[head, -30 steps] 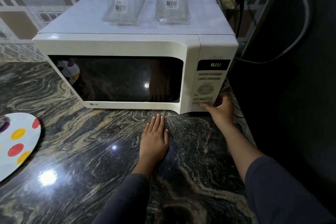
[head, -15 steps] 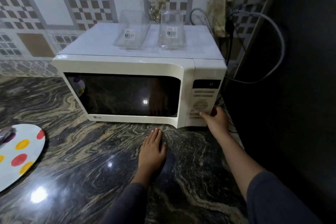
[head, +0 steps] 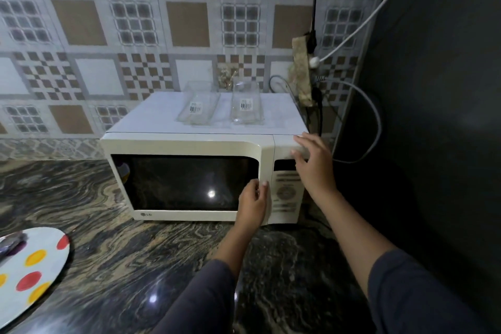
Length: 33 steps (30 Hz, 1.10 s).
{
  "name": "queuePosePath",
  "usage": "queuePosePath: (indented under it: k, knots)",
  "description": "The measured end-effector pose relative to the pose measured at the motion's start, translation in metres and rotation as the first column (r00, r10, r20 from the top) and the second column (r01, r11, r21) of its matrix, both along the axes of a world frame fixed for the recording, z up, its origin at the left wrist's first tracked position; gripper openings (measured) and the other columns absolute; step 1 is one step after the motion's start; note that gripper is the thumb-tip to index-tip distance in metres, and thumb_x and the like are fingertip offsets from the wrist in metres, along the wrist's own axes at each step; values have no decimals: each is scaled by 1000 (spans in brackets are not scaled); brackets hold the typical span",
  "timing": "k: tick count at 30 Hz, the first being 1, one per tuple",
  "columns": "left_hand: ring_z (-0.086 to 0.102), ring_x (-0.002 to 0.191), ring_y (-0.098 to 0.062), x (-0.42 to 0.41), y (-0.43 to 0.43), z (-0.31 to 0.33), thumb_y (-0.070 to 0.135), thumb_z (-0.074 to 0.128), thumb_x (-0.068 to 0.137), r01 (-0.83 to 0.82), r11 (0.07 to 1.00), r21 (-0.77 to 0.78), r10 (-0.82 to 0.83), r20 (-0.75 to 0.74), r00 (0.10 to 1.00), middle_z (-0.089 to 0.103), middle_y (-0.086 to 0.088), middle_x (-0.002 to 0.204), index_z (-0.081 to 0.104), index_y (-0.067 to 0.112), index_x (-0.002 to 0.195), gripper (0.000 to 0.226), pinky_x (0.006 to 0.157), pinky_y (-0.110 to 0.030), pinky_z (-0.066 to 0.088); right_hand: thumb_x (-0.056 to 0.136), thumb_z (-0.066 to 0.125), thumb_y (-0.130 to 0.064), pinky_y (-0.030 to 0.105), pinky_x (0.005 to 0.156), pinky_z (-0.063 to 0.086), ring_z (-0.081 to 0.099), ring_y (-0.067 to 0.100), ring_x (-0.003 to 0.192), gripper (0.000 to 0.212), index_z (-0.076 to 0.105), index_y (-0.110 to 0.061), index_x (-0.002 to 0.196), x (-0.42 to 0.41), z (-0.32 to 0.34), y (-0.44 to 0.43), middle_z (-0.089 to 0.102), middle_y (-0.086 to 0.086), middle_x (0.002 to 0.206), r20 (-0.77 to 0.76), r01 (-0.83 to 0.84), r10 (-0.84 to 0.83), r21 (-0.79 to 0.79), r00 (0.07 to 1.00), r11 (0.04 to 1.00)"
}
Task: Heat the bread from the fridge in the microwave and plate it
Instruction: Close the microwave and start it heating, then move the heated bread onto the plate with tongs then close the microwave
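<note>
A white microwave point(head: 189, 143) stands on the dark marbled counter against the tiled wall, its door closed and its window dark. My left hand point(head: 253, 202) curls around the right edge of the door, fingertips on the door's rim. My right hand point(head: 311, 162) rests flat on the top right corner of the microwave, above the control panel point(head: 286, 195), fingers spread. A white plate with red and yellow dots point(head: 29, 266) lies at the left on the counter. The bread is not visible.
Two clear plastic containers point(head: 199, 108) point(head: 246, 107) sit on top of the microwave. Cables and a plug strip point(head: 306, 73) hang at the wall to its right. A dark fridge side point(head: 433, 116) fills the right. Something purple lies on the plate's left edge.
My left hand rose from the counter to the door's right edge. My right hand moved from the lower control buttons up to the microwave's top right corner. The camera pulled back and tilted up.
</note>
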<state>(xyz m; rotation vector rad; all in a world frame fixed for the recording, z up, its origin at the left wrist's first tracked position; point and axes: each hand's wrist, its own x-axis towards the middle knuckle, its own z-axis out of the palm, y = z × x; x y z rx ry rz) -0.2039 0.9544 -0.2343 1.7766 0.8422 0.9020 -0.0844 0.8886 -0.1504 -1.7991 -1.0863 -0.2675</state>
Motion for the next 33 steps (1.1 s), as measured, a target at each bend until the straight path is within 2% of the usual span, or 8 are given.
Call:
queuePosePath:
  k: [5, 7, 12, 22, 24, 27, 30, 33]
  knots:
    - [38, 57, -13, 3, 11, 4, 27, 43, 97, -26, 1000, -15, 25, -106, 994, 39, 3, 60, 34, 19, 63, 36, 57, -27, 32, 83, 64, -2, 21, 104, 30, 51, 24, 121, 33, 64, -2, 116, 0, 4, 1, 57, 13, 124, -97, -2, 3, 14, 995, 1000]
    - [39, 61, -18, 1, 12, 6, 28, 43, 98, -8, 1000, -28, 4, -126, 992, 39, 2, 61, 32, 19, 63, 37, 59, -28, 33, 83, 65, -2, 20, 105, 30, 50, 23, 122, 33, 64, -2, 117, -1, 5, 3, 56, 13, 125, -134, 2, 2, 25, 991, 1000]
    - [34, 57, -7, -10, -6, 15, 23, 41, 99, -3, 999, 40, 8, -125, 992, 37, 3, 61, 29, 19, 63, 38, 56, -29, 20, 82, 66, -1, 19, 103, 30, 49, 24, 122, 35, 63, -1, 117, 0, 5, 4, 55, 15, 127, -170, -25, 30, 35, 985, 999]
    - [35, 62, -10, -86, -58, -8, 28, 41, 99, 9, 991, 136, -6, -28, 1000, 36, -1, 66, 38, 11, 70, 33, 59, -31, 29, 91, 53, -9, 28, 112, 24, 34, 26, 137, 39, 52, 1, 129, -41, 2, 1, 40, 17, 145, -180, 43, -43, -1, 983, 999]
    - [38, 64, -10, -99, -71, -17, 29, 40, 99, -48, 986, 158, 48, 2, 999, 39, -1, 68, 40, 10, 72, 33, 60, -30, 31, 94, 52, -17, 21, 102, 36, 46, 24, 127, 35, 56, -1, 125, -68, -2, -10, 52, 15, 135, -271, -35, 72, 141, 960, 989]
    - [36, 62, -5, -121, -95, -29, 33, 35, 98, -168, 973, 157, 158, 75, 985, 36, 7, 68, 37, 19, 71, 31, 59, -23, 31, 98, 46, -23, 4, 88, 40, 54, 8, 111, 29, 59, -9, 120, -120, -4, -28, 60, 2, 120, -418, -331, 419, 269, 806, 904]
    - [37, 63, -2, -150, -114, -49, 42, 33, 95, -275, 955, 110, 260, 133, 957, 38, 7, 71, 39, 22, 73, 31, 60, -17, 32, 97, 43, -23, 7, 89, 39, 53, -10, 102, 26, 66, -14, 105, -162, -8, -42, 62, -9, 107, -306, -579, 632, 252, 712, 775]
    - [42, 68, 0, -182, -128, -74, 54, 32, 89, -368, 928, 59, 357, 142, 923, 41, 8, 75, 42, 29, 77, 30, 64, -17, 36, 95, 45, -30, 5, 92, 35, 49, -13, 106, 30, 67, -12, 104, -191, -16, -47, 59, -3, 111, -169, -676, 717, 244, 677, 696]
